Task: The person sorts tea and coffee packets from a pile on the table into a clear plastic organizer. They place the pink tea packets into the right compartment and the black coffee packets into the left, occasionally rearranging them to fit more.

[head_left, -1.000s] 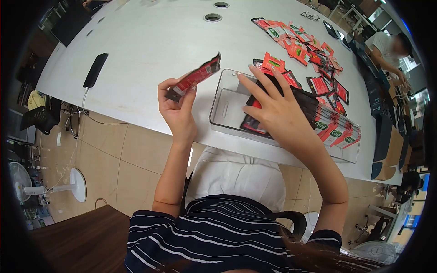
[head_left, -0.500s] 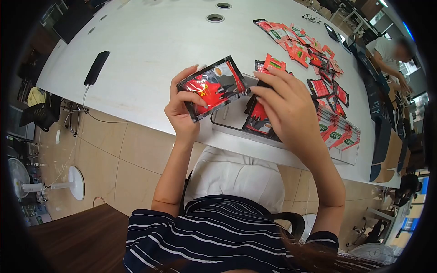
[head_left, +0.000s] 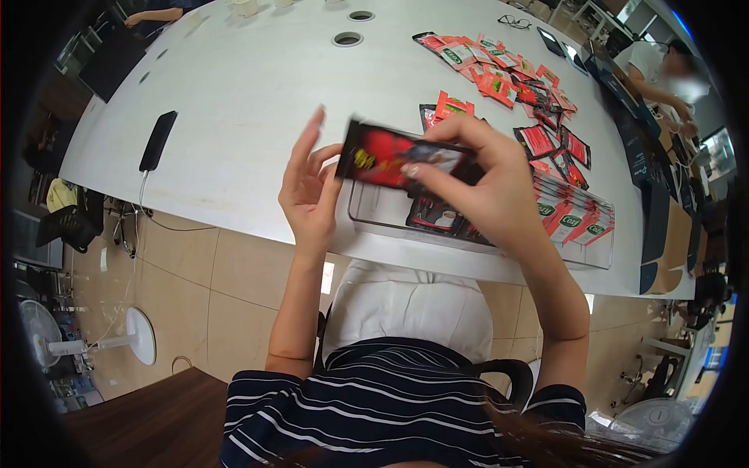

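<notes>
A black-and-red sachet, slightly blurred, is pinched in my right hand, thumb on its front face. Just left of it, my left hand has its fingers apart, with the fingertips close to the sachet's left edge. Below the sachet lies a clear tray near the table's front edge. Dark sachets lie in its middle, partly under my right hand, and a row of red-and-green sachets stands in its right part. More sachets show behind my right hand.
A loose pile of red and black sachets spreads across the back right. A black phone with a cable lies at left. Glasses and dark boxes are at right. Another person is at the far right.
The sachet has passed from my left hand to my right hand, which has moved left with it. My left hand has let go and opened. The camera view has shifted slightly.
</notes>
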The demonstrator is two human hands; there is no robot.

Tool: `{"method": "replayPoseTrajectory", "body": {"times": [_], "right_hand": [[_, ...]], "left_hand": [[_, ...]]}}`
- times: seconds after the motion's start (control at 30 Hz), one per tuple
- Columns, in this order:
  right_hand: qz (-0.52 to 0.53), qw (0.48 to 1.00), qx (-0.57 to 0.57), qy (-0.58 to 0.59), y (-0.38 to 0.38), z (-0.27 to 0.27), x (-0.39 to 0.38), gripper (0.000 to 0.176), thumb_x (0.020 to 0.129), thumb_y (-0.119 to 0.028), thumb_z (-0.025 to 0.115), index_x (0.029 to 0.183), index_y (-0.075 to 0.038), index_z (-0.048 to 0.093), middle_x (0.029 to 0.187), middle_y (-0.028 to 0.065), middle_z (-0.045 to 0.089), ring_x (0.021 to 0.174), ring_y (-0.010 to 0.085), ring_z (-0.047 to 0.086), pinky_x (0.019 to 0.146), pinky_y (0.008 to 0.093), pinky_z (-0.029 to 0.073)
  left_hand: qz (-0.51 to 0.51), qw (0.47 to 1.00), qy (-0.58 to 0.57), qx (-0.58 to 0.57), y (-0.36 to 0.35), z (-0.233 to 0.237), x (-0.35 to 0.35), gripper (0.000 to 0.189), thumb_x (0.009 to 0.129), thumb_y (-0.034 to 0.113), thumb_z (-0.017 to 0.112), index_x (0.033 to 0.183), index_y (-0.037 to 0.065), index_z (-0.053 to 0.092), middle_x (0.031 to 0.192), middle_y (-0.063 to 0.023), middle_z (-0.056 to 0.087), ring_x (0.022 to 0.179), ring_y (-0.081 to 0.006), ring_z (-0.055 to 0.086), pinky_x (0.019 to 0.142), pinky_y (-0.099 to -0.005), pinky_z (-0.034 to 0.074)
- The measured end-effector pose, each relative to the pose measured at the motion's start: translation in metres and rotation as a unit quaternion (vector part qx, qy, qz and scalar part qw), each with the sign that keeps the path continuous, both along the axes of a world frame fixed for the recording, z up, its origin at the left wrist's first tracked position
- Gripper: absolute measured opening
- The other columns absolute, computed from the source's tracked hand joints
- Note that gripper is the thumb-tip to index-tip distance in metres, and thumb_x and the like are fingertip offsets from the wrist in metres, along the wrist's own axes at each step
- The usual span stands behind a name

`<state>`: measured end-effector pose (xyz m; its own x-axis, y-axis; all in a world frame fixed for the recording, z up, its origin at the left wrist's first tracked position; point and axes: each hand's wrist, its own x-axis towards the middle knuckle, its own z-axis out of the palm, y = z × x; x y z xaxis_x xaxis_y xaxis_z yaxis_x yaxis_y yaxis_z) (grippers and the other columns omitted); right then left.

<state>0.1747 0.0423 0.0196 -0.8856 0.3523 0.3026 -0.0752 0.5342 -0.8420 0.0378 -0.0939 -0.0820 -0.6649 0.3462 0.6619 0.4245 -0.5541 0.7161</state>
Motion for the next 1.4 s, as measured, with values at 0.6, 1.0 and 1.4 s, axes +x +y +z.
{"method": "replayPoseTrajectory", "body": {"times": [0.6, 1.0, 1.4], "right_hand": [[0.029, 0.956, 0.29, 0.042, -0.003, -0.024, 0.004, 0.029, 0.068, -0.002, 0.066, 0.096, -0.006, 0.058, 0.086, 0.0071, 0.058, 0.082, 0.0232, 0.051, 0.074, 0.035, 0.042], [0.047, 0.967, 0.25, -0.018, -0.009, -0.02, -0.014, 0.027, 0.074, -0.002, 0.061, 0.101, -0.003, 0.056, 0.089, 0.0128, 0.06, 0.089, 0.0291, 0.057, 0.072, 0.0398, 0.044], [-0.009, 0.877, 0.463, -0.129, -0.002, 0.003, 0.019, 0.039, 0.066, -0.004, 0.069, 0.104, -0.007, 0.06, 0.114, 0.01, 0.052, 0.11, 0.0268, 0.047, 0.088, 0.0369, 0.039]], "left_hand": [[0.044, 0.996, 0.034, -0.065, 0.0, -0.002, 0.007, 0.016, 0.083, -0.01, 0.051, 0.091, -0.002, 0.063, 0.096, -0.0114, 0.062, 0.084, -0.0166, 0.061, 0.074, -0.0262, 0.05], [0.035, 0.998, 0.018, -0.055, 0.0, -0.005, 0.005, 0.016, 0.086, -0.007, 0.049, 0.095, -0.002, 0.061, 0.098, -0.0114, 0.061, 0.081, -0.0147, 0.06, 0.069, -0.0242, 0.049], [0.05, 0.997, 0.017, -0.055, 0.002, -0.003, 0.006, 0.016, 0.083, -0.009, 0.051, 0.09, -0.001, 0.063, 0.093, -0.0104, 0.063, 0.081, -0.0147, 0.061, 0.068, -0.0236, 0.049]]}}
